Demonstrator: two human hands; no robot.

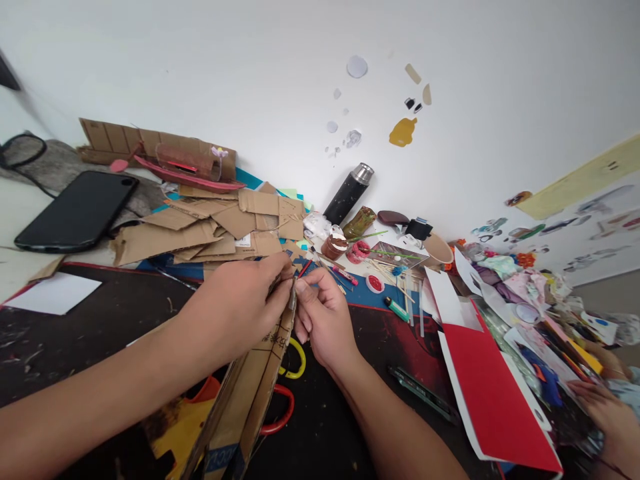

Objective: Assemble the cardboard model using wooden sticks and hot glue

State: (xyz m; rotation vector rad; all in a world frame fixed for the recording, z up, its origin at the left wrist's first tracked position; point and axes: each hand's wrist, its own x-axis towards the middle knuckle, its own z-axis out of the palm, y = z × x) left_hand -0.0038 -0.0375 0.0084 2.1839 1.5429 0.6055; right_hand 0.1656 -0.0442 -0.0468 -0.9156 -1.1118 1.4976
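A long folded strip of brown cardboard (255, 387) runs up from the lower edge between my arms. At its far end my left hand (245, 300) pinches the edge with thumb and fingers. My right hand (323, 310) grips the same end from the other side, its fingers curled. The exact spot under the fingertips is partly hidden. Beneath the strip lie scissors with a yellow handle loop (296, 360) and a red handle loop (280, 410); the strip covers part of them.
Cardboard scraps (200, 227) pile up behind, below a pink model boat (185, 173). A phone (75, 210) lies left. Paint jars (334, 247) and a black flask (349, 195) stand near the wall. At right are a red sheet (500, 393), a utility knife (420, 393) and another person's hand (597, 407).
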